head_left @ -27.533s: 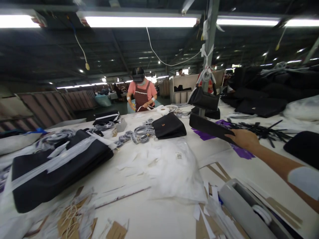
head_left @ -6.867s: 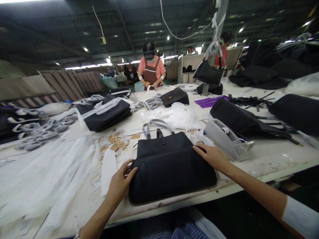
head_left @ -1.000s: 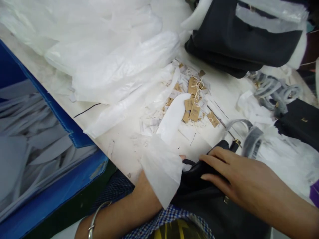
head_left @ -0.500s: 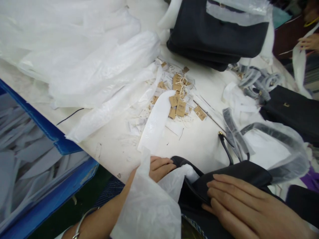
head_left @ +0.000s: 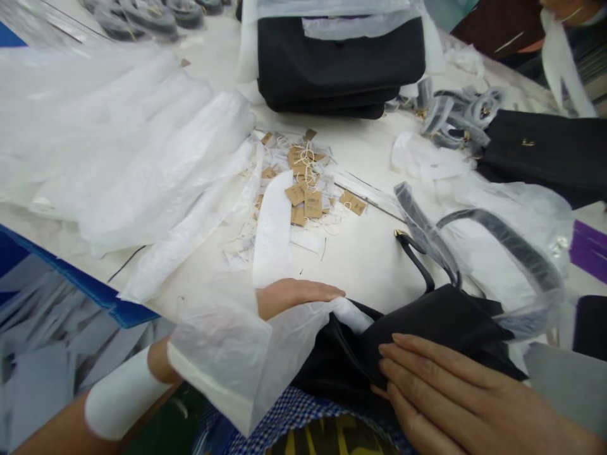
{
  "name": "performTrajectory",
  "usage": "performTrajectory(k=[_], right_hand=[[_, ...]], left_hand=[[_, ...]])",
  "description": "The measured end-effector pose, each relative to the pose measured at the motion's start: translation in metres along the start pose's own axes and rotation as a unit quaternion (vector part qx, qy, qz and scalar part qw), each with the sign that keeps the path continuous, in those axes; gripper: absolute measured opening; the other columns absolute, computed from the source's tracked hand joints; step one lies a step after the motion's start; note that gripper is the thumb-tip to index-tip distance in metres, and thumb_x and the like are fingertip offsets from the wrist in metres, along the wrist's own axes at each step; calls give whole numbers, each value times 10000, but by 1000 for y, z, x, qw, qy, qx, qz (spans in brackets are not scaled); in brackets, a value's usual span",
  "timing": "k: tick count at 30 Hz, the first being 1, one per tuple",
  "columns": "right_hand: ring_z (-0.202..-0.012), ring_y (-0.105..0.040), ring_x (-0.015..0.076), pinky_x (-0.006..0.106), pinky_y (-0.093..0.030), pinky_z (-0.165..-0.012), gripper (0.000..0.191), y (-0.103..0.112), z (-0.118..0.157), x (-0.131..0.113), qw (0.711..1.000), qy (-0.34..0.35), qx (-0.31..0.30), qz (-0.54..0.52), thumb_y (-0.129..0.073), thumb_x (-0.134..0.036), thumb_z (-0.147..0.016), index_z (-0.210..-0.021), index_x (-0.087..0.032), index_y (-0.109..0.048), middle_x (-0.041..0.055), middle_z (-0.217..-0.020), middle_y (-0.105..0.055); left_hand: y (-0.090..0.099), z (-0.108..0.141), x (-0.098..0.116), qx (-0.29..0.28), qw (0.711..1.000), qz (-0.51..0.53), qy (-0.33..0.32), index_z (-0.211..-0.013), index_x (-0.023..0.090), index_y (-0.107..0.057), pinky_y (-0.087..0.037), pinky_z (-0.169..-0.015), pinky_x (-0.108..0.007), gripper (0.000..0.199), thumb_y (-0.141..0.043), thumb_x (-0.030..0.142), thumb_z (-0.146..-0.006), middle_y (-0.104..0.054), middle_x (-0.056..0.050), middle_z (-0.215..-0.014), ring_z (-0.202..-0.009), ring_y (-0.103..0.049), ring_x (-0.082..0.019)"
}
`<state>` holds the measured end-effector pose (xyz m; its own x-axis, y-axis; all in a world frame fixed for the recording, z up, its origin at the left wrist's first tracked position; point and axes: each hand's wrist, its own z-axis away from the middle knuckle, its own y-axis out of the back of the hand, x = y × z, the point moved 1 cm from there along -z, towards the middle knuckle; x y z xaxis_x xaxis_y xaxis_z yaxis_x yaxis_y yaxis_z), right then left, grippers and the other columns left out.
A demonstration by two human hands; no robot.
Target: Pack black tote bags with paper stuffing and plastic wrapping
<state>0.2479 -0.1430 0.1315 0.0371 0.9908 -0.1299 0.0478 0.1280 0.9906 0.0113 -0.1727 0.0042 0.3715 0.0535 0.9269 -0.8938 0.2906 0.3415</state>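
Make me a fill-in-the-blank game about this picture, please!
The right hand rests on a bag whose colour is ____.
The pile of crumpled white sheets lies to the ____ of the cardboard tags.
The flat piece at the picture's right edge is coloured ____.

Missing words: black; left; purple.
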Motion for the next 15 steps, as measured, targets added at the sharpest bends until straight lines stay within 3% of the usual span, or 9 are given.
performTrajectory(k=[4,9,15], right_hand=[[-1224,-562,240,417,-336,-1159,339,-3,11,4,1000,-5,18,-5,-419,-103,-905,-1101,-178,-685,60,-1212,-696],[-1180,-592,232,392,-386,-1117,333,-2,14,12,999,19,42,-2,-414,-94,-901,-1046,-203,-694,37,-1123,-730],[-1070,-631,219,369,-473,-969,337,7,7,16,999,29,33,-8,-392,-131,-934,-1089,-233,-674,16,-1093,-733]], left_hand=[[17,-19,17,-29,999,40,-5,-1188,324,-664,-466,-975,-337,419,-707,421,-782,-695,-11,-1178,-1175,-596,-248],[40,-35,19,-199,964,148,-98,-1044,334,-731,-503,-914,-282,364,-792,420,-697,-724,34,-1125,-1060,-675,-221],[24,-30,15,-165,978,38,-122,-1098,271,-684,-462,-963,-295,321,-699,307,-780,-698,-26,-1175,-1103,-637,-232]])
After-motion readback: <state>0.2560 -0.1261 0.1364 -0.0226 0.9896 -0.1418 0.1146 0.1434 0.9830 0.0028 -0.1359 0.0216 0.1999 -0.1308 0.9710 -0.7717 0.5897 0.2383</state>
